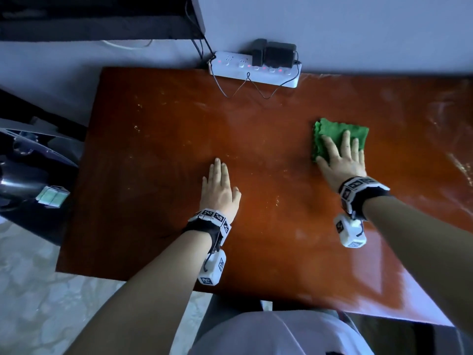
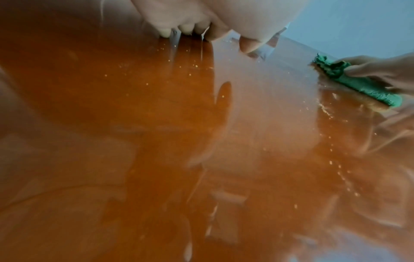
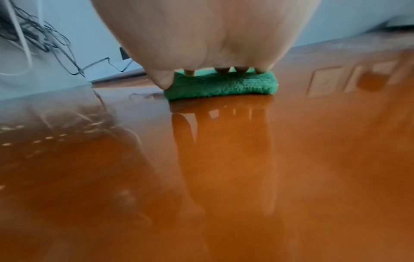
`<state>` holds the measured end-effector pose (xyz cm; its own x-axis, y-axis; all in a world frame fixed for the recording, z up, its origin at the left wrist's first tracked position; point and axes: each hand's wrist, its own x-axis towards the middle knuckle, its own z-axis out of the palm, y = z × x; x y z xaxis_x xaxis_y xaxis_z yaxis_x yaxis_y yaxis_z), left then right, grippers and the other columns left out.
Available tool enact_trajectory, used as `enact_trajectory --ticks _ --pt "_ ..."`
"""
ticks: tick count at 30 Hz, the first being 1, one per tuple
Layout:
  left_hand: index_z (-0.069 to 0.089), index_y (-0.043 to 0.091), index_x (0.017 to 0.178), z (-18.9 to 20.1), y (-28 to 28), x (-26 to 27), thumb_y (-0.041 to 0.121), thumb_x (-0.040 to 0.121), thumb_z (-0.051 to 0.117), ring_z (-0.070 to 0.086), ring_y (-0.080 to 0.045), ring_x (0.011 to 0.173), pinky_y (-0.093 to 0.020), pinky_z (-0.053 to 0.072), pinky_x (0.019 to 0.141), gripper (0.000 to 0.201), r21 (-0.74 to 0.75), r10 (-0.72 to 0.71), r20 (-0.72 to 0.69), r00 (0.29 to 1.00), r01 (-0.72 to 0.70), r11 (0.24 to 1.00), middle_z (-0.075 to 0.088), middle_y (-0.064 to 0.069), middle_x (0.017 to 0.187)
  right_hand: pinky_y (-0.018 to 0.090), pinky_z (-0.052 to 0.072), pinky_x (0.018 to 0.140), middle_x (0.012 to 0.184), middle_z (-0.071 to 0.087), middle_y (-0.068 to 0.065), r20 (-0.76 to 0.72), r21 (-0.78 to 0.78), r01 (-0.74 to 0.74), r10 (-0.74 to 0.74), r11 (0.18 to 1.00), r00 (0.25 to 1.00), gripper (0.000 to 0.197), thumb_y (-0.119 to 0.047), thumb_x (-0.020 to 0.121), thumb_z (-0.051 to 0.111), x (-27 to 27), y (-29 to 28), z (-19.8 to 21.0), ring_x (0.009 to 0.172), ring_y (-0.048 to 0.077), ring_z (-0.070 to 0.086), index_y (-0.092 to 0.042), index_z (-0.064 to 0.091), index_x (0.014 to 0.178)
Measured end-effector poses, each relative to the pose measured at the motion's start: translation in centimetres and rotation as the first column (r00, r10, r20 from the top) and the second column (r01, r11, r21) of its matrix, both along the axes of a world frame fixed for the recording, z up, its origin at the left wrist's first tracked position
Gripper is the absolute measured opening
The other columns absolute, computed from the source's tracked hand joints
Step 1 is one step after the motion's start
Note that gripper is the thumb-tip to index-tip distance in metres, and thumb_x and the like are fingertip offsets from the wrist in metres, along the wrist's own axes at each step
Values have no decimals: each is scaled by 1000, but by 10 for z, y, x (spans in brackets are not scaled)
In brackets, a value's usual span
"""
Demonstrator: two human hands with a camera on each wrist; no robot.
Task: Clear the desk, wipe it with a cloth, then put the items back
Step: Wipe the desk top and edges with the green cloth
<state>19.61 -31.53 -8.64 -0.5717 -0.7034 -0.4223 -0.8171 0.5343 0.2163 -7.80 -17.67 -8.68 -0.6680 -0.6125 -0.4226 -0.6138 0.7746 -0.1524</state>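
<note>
A glossy reddish-brown desk (image 1: 166, 139) fills the head view, with small pale crumbs scattered over its left half. A folded green cloth (image 1: 332, 129) (image 3: 224, 85) (image 2: 367, 88) lies right of centre. My right hand (image 1: 340, 155) (image 3: 201, 35) presses flat on the cloth with straight, spread fingers. My left hand (image 1: 220, 185) (image 2: 201, 21) rests flat on the bare wood near the middle, fingers straight and together, holding nothing.
A white power strip (image 1: 256, 69) with black adapters and thin cables (image 1: 243, 85) sits at the desk's back edge against the wall. A dark chair or stand (image 1: 30, 175) with a small clear box (image 1: 52, 197) stands left of the desk. Patterned floor lies below.
</note>
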Motion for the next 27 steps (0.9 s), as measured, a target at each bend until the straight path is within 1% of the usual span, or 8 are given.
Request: enact_trajectory --ticks 4,6,9,13,16,19,23,27 --pt "3 8 158 0 11 15 34 102 36 -5 -20 153 -40 5 124 70 3 -59 6 998 59 998 -13 -7 165 52 -4 120 163 -13 15 -20 4 6 -6 1000 1000 72 -62 95 33 64 -10 -2 149 38 -9 -35 9 157" --pt "2 9 158 1 20 24 33 102 36 -6 -19 153 -40 4 124 70 12 -85 8 996 85 996 -13 -6 165 51 -6 120 162 -17 14 -11 20 -153 153 988 988 72 -64 94 31 107 -17 2 149 37 -13 -36 8 156" --pt "5 8 158 2 34 38 30 102 37 -5 -19 153 -40 6 124 68 21 -63 -8 998 63 998 -11 -4 166 52 -7 120 161 -23 11 14 15 -455 454 891 891 70 -65 94 26 164 -12 6 149 33 -18 -38 5 156" --pt "8 8 158 1 56 51 28 102 37 -4 -18 153 -40 6 124 66 33 -16 -6 1000 17 999 -10 -3 166 46 -5 122 162 -23 4 51 -22 -589 590 808 806 61 -57 99 24 170 21 3 150 26 -18 -45 2 154" --pt "9 9 158 0 75 52 27 101 39 -1 -20 153 -42 8 123 67 16 14 16 1000 -14 1000 -8 -5 166 42 -4 122 163 -18 0 71 -43 -453 455 890 888 57 -52 100 30 124 54 1 151 23 -13 -47 9 153" --pt "8 9 158 0 101 46 30 101 40 -1 -24 153 -45 11 123 69 -17 48 42 998 -47 999 -8 -8 166 45 -2 121 165 -9 3 58 -75 -98 102 992 993 57 -49 100 36 66 111 -2 152 27 -6 -45 17 153" --pt "6 13 159 3 137 31 33 101 37 -2 -27 153 -49 11 122 69 -6 86 71 994 -86 996 -8 -9 166 50 1 121 165 -3 11 10 -49 367 -367 929 930 60 -43 99 39 9 192 -1 151 35 0 -35 19 155" --pt "6 16 159 3 166 18 35 101 36 -3 -27 153 -50 10 122 68 10 62 73 995 -63 998 -9 -7 166 50 3 119 162 -2 23 -27 -27 364 -365 931 931 64 -46 99 40 15 199 1 147 46 3 -25 20 156"
